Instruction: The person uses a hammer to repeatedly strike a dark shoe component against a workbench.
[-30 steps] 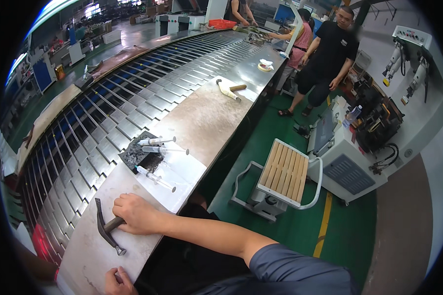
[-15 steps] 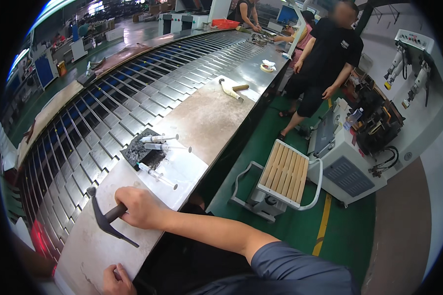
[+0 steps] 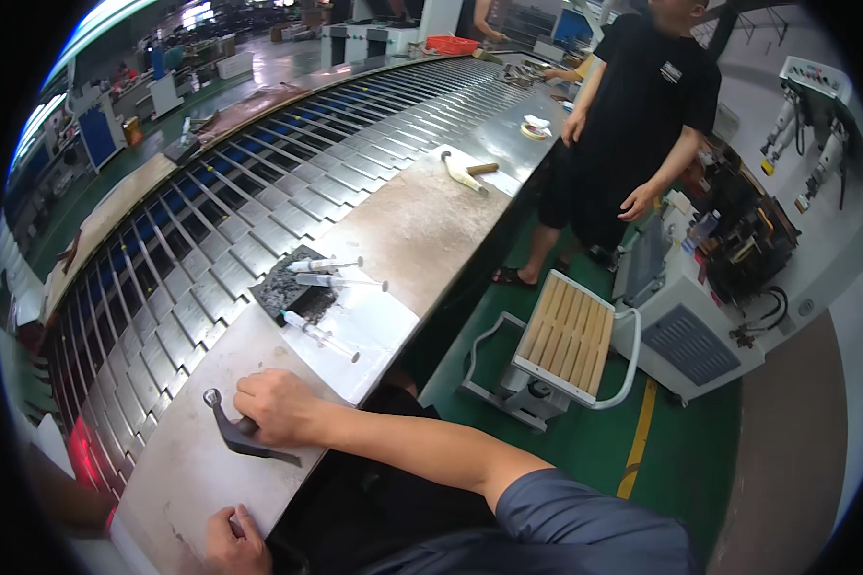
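Observation:
My right hand [image 3: 278, 407] is closed around the handle of a dark hammer [image 3: 235, 433]. The hammer's head lies just left of my fist on the long metal bench [image 3: 403, 220]. My left hand [image 3: 232, 544] rests at the bench's near edge with its fingers curled; whether it holds anything is unclear. Beyond my right hand, three syringes [image 3: 318, 333] lie across a dark pad [image 3: 288, 287] and a white sheet [image 3: 369, 335].
A second hammer [image 3: 465, 172] and a tape roll [image 3: 533, 128] lie farther along the bench. A person in black [image 3: 642, 105] stands at the bench's right side. On the green floor are a slatted wooden stool [image 3: 566, 335] and a grey machine [image 3: 686, 331].
My right hand has swung the hammer, and its head now sits lower and closer to my fist. The person in black has stepped nearer along the bench.

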### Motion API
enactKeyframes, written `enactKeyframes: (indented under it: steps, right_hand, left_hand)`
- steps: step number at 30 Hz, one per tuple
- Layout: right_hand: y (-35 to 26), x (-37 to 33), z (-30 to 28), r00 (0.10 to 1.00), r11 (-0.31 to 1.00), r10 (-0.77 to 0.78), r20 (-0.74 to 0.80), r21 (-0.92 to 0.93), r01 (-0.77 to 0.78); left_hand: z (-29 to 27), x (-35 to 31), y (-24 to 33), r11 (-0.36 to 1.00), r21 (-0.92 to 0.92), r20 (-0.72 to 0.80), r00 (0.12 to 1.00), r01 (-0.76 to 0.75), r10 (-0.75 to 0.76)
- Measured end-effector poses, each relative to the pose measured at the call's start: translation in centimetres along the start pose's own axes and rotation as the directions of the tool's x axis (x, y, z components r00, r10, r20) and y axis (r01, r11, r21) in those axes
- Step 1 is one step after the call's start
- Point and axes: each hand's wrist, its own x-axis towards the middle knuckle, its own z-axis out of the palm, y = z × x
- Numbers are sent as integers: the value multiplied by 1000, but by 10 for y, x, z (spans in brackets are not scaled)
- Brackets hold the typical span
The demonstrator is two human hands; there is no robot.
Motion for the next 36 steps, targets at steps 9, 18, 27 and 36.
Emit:
enactKeyframes:
  steps: [9,18,27,36]
  right_hand:
    - [8,-3,-14,987,992,122,-100,2,-123]
    - [-10,-1,-26,983,977,161,-86,155,-146]
    - [-10,3,-17,972,976,207,109,-95,-197]
    - [-12,3,-18,990,992,99,-103,85,-90]
  left_hand:
    - [5,0,2,995,-91,2,999,32,-32]
    - [5,0,-1,996,-90,-25,999,29,-31]
    - [6,1,-3,994,-104,-4,1000,26,-27]
    - [5,-1,-7,996,-94,-4,1000,9,-10]
